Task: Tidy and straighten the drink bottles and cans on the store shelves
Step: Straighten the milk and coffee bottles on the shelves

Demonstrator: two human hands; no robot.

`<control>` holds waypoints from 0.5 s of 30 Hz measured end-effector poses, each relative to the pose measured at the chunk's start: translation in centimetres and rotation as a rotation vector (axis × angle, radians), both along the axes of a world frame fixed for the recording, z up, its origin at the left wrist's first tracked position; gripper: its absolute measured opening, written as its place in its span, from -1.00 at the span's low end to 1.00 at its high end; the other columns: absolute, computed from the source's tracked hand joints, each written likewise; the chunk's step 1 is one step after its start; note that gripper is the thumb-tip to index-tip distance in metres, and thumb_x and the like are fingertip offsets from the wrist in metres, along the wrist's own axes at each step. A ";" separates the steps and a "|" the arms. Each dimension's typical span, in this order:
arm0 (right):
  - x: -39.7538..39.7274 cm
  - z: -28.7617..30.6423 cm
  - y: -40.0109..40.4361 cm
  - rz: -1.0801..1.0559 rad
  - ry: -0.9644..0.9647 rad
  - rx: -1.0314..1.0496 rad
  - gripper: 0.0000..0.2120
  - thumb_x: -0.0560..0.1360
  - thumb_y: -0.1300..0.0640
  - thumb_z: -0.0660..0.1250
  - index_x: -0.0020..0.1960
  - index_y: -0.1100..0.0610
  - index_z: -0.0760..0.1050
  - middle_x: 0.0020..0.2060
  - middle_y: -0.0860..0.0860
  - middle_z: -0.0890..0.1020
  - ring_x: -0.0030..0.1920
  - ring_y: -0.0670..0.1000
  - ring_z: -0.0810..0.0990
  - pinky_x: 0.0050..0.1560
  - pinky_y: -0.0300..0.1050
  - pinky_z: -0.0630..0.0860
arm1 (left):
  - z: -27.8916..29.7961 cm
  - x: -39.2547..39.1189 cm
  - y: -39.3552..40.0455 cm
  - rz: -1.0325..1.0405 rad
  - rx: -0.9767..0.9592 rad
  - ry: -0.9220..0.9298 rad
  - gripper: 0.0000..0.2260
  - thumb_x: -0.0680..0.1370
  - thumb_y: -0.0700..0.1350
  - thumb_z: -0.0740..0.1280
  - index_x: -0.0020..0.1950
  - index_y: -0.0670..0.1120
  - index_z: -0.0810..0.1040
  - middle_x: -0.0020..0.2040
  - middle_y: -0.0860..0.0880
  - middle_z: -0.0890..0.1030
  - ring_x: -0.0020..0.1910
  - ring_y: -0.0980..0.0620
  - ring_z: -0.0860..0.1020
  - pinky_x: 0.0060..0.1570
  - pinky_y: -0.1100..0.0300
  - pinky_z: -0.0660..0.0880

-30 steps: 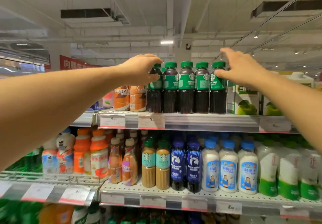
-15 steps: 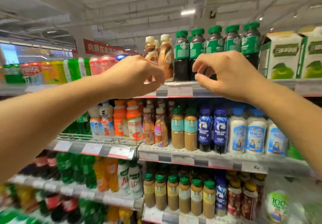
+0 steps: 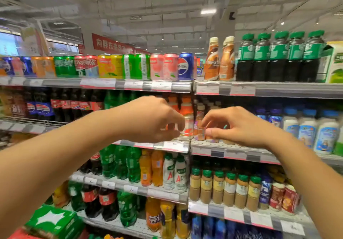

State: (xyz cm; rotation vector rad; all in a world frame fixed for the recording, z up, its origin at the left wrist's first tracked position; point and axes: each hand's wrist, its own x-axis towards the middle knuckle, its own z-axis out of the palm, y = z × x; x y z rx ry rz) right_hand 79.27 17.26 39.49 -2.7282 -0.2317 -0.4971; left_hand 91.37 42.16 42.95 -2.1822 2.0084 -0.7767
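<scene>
Our left hand (image 3: 148, 120) hangs w/ fingers loosely curled, gripping nothing, just in front of the orange-capped bottles (image 3: 186, 116) on the second shelf (image 3: 230, 150). Our right hand (image 3: 239, 127) is likewise half-curled, thumb near a small orange bottle (image 3: 199, 125); contact blurred, can't tell if it's held. Bottles stand upright at the shelf's front edge. Legible up top: Pepsi can (image 3: 185, 67), Nescafe bottles (image 3: 219, 60), green-label dark bottles (image 3: 278, 56).

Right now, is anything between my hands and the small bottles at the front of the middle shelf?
Nothing visible. The left hand and right hand are already at the shelf edge, fingers curled in front of the orange bottles; actual contact is blurred.
</scene>
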 end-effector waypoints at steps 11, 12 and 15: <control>1.2 -3.7 11.8 -0.061 0.585 0.111 -0.49 0.57 -0.22 0.38 0.46 -0.10 0.42 0.12 -0.12 0.66 -0.05 -0.21 0.68 0.05 -0.17 0.63 | -3.9 3.6 10.2 0.230 0.407 0.373 -0.61 0.60 0.26 0.27 0.40 0.19 0.44 0.13 0.18 0.62 0.05 0.17 0.58 0.13 0.16 0.54; 1.4 -3.7 12.2 -0.061 0.589 0.124 -0.50 0.57 -0.20 0.38 0.46 -0.09 0.43 0.12 -0.11 0.66 -0.07 -0.22 0.68 0.05 -0.16 0.63 | -4.0 3.8 10.5 0.272 0.451 0.432 -0.57 0.60 0.26 0.28 0.44 0.20 0.40 0.18 0.18 0.61 0.10 0.14 0.58 0.17 0.11 0.53; 2.3 -2.9 12.5 -0.078 0.592 0.127 -0.51 0.57 -0.20 0.39 0.45 -0.10 0.43 0.11 -0.10 0.67 -0.05 -0.21 0.69 0.07 -0.15 0.64 | -4.0 4.9 10.6 0.336 0.528 0.518 -0.53 0.60 0.27 0.28 0.48 0.22 0.35 0.25 0.16 0.59 0.19 0.10 0.56 0.25 0.06 0.50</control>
